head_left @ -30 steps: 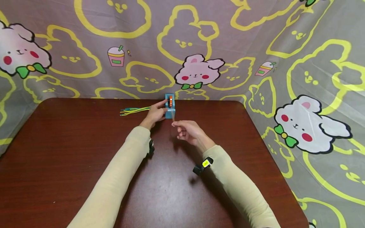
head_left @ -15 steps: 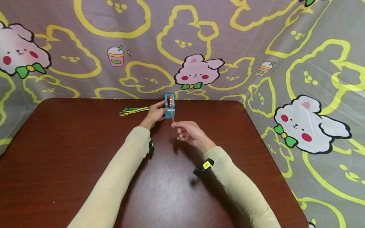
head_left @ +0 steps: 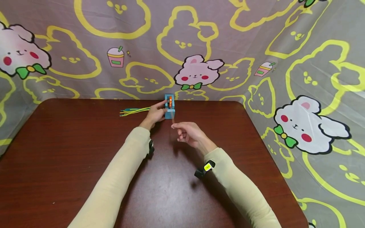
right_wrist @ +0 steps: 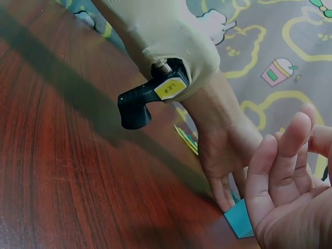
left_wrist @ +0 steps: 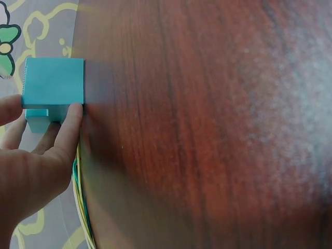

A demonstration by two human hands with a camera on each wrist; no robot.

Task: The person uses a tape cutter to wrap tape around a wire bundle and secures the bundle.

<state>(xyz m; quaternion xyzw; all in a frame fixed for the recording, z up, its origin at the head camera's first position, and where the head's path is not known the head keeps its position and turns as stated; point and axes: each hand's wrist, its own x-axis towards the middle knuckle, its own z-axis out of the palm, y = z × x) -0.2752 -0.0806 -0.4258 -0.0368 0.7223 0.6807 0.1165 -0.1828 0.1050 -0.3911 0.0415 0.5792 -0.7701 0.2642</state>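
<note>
Item: one tape dispenser (head_left: 169, 114), light blue, box-like, showing plain flat faces and, in the left wrist view, a finely toothed edge along one side. An orange roll (head_left: 170, 100) is sitting in its open top; a thin clear strip (head_left: 172, 117) is running from the near end. The dispenser is standing at the table's far edge, near the middle, just before the curtain.

Left hand (head_left: 155, 114): fingers spread, gripping the dispenser from its left side. Right hand (head_left: 190, 131): thumb and forefinger pinching the strip's end, the other fingers curling loosely.

Wires (head_left: 133, 110): one bunch, yellow and teal, lying left of the dispenser, partly hidden by the left hand.

Surface: a dark reddish-brown wood-grain table (head_left: 82, 136) with rounded far corners, reflecting a pale glare toward the near middle.

Room: a grey fabric curtain (head_left: 145, 47), hanging behind and on both sides, bearing yellow bear outlines, white rabbits with green bows, and pink drink cups.

Dress: pale cream sleeves (head_left: 114, 171), with a small black camera (head_left: 200, 173) hanging at the right wrist.
</note>
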